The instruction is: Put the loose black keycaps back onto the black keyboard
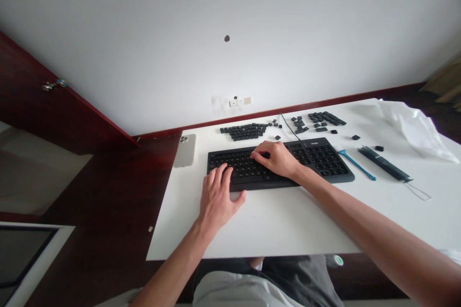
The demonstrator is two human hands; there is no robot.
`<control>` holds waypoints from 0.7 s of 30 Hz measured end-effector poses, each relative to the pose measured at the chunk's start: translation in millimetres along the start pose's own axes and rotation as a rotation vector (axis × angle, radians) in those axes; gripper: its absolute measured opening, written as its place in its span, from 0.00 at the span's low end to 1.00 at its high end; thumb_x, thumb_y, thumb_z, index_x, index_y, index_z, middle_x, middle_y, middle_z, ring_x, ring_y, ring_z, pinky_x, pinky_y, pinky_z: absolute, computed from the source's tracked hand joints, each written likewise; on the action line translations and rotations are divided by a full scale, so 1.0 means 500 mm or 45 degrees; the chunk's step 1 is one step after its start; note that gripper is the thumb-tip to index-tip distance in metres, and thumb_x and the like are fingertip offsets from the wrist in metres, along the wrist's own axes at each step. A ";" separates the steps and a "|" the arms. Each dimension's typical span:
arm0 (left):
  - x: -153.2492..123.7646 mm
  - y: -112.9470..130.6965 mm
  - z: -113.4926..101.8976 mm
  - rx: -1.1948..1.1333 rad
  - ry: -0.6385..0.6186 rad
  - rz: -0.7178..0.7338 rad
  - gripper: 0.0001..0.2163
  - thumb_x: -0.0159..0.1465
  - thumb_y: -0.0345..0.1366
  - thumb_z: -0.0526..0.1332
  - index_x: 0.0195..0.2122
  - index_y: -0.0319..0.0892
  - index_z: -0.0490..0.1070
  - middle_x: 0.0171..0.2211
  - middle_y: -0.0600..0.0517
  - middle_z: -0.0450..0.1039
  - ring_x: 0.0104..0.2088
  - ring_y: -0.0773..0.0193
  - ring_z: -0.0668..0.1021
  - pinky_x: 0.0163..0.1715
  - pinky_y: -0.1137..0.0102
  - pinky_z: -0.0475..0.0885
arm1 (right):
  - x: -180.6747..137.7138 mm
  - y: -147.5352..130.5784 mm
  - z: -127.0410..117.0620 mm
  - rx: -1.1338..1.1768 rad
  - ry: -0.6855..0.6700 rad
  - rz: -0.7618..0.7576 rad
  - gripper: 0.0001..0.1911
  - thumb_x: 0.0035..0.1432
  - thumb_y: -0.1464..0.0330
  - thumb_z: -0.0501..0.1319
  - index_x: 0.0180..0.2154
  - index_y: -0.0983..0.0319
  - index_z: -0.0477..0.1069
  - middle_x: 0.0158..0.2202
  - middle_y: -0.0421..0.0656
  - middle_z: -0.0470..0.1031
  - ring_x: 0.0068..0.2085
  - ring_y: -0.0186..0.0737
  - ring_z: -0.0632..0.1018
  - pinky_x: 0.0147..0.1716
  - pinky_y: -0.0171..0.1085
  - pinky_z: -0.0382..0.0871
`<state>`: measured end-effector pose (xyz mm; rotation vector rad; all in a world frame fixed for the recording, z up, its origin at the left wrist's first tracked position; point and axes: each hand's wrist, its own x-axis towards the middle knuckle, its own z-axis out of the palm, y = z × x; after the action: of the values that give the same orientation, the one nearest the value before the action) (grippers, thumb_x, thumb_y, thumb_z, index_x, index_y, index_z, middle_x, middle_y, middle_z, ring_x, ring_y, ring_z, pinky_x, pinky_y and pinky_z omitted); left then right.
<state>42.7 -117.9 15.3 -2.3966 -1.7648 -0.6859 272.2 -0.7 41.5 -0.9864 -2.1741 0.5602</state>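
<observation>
A black keyboard point(288, 183) with its keycaps off lies on the white table in front of me. My left hand point(218, 194) is open, fingers spread over the left front part of the keyboard and thumb near its front edge. Over the middle upper rows, my right hand point(276, 157) has thumb and index finger pinched together, pointing down at the key positions. Whatever it may hold is too small to make out. Behind the keyboard sit rows of loose black keycaps point(247, 132), with another group of keycaps point(326, 118) farther right.
A phone point(185, 150) lies at the table's left edge. Right of the keyboard are a blue brush-like tool point(358, 165), a dark strip-shaped tool point(384, 163) with a wire loop point(419, 193), and white plastic sheeting point(414, 124). A cable point(289, 127) runs toward the wall.
</observation>
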 end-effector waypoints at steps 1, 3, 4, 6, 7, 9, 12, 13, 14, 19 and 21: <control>0.000 0.001 -0.002 -0.010 -0.005 -0.007 0.27 0.64 0.43 0.67 0.62 0.42 0.65 0.64 0.39 0.67 0.61 0.42 0.70 0.61 0.47 0.69 | 0.000 -0.001 0.000 0.003 -0.004 0.006 0.14 0.68 0.65 0.60 0.33 0.61 0.81 0.35 0.44 0.84 0.37 0.43 0.81 0.40 0.40 0.72; 0.001 0.002 -0.006 -0.031 -0.026 -0.014 0.23 0.65 0.42 0.67 0.58 0.44 0.68 0.64 0.41 0.67 0.61 0.44 0.70 0.61 0.47 0.68 | 0.000 -0.002 -0.002 0.005 -0.006 0.018 0.14 0.68 0.65 0.60 0.33 0.61 0.81 0.35 0.45 0.84 0.36 0.43 0.81 0.39 0.40 0.72; 0.002 0.003 -0.008 -0.039 -0.039 -0.017 0.20 0.65 0.42 0.67 0.56 0.45 0.69 0.63 0.42 0.67 0.61 0.44 0.70 0.61 0.47 0.68 | 0.000 -0.001 -0.003 0.006 -0.005 0.024 0.13 0.68 0.65 0.60 0.34 0.61 0.81 0.35 0.45 0.84 0.36 0.43 0.80 0.39 0.40 0.72; 0.002 0.005 -0.012 -0.044 -0.054 -0.019 0.16 0.65 0.42 0.67 0.52 0.46 0.71 0.63 0.44 0.67 0.61 0.45 0.70 0.61 0.48 0.68 | 0.000 0.002 -0.004 0.009 -0.002 0.039 0.14 0.68 0.64 0.60 0.34 0.61 0.81 0.34 0.44 0.83 0.35 0.42 0.80 0.37 0.39 0.71; 0.003 0.006 -0.013 -0.043 -0.053 -0.019 0.15 0.65 0.42 0.67 0.51 0.46 0.72 0.63 0.44 0.67 0.61 0.45 0.70 0.61 0.48 0.69 | 0.000 0.004 -0.005 0.010 -0.001 0.046 0.14 0.68 0.64 0.60 0.34 0.62 0.81 0.34 0.44 0.83 0.34 0.41 0.80 0.37 0.39 0.71; 0.003 0.007 -0.015 -0.040 -0.046 -0.023 0.15 0.64 0.42 0.67 0.51 0.47 0.73 0.63 0.44 0.67 0.61 0.45 0.70 0.60 0.49 0.69 | 0.000 0.008 -0.004 0.013 0.002 0.055 0.14 0.68 0.64 0.60 0.33 0.62 0.81 0.33 0.44 0.83 0.33 0.40 0.79 0.36 0.38 0.70; 0.003 0.006 -0.016 -0.037 -0.044 -0.024 0.19 0.65 0.42 0.67 0.55 0.47 0.72 0.63 0.44 0.67 0.60 0.46 0.71 0.60 0.48 0.69 | 0.000 0.009 0.000 0.009 -0.001 0.048 0.14 0.68 0.64 0.60 0.33 0.62 0.81 0.33 0.44 0.83 0.33 0.40 0.79 0.36 0.38 0.70; 0.004 0.005 -0.016 -0.040 -0.048 -0.020 0.20 0.66 0.43 0.67 0.57 0.47 0.71 0.63 0.44 0.67 0.59 0.46 0.71 0.60 0.48 0.69 | 0.000 0.009 0.002 0.007 -0.009 0.043 0.14 0.68 0.64 0.60 0.33 0.62 0.80 0.33 0.44 0.83 0.33 0.40 0.79 0.36 0.38 0.70; 0.004 0.003 -0.016 -0.046 -0.052 -0.015 0.20 0.67 0.44 0.66 0.59 0.47 0.71 0.63 0.43 0.67 0.59 0.46 0.71 0.60 0.48 0.69 | 0.000 0.008 0.004 0.004 -0.023 0.040 0.14 0.68 0.65 0.60 0.32 0.62 0.80 0.33 0.44 0.83 0.34 0.40 0.80 0.37 0.38 0.70; 0.008 -0.003 -0.009 -0.059 -0.039 -0.032 0.18 0.71 0.41 0.60 0.61 0.47 0.70 0.62 0.43 0.68 0.59 0.47 0.72 0.59 0.50 0.70 | -0.001 0.001 0.012 -0.005 -0.098 -0.001 0.13 0.69 0.67 0.60 0.33 0.62 0.79 0.34 0.44 0.82 0.36 0.41 0.80 0.39 0.39 0.70; 0.009 -0.004 -0.003 -0.050 -0.027 -0.041 0.20 0.71 0.40 0.60 0.64 0.47 0.68 0.62 0.42 0.69 0.59 0.46 0.72 0.59 0.49 0.69 | -0.001 -0.001 0.013 0.001 -0.119 -0.017 0.13 0.69 0.67 0.59 0.33 0.61 0.79 0.34 0.44 0.82 0.37 0.41 0.80 0.40 0.39 0.70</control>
<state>41.6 -113.7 18.3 -2.4145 -1.8186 -0.7078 267.5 -1.9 37.2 -0.9618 -2.2609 0.6120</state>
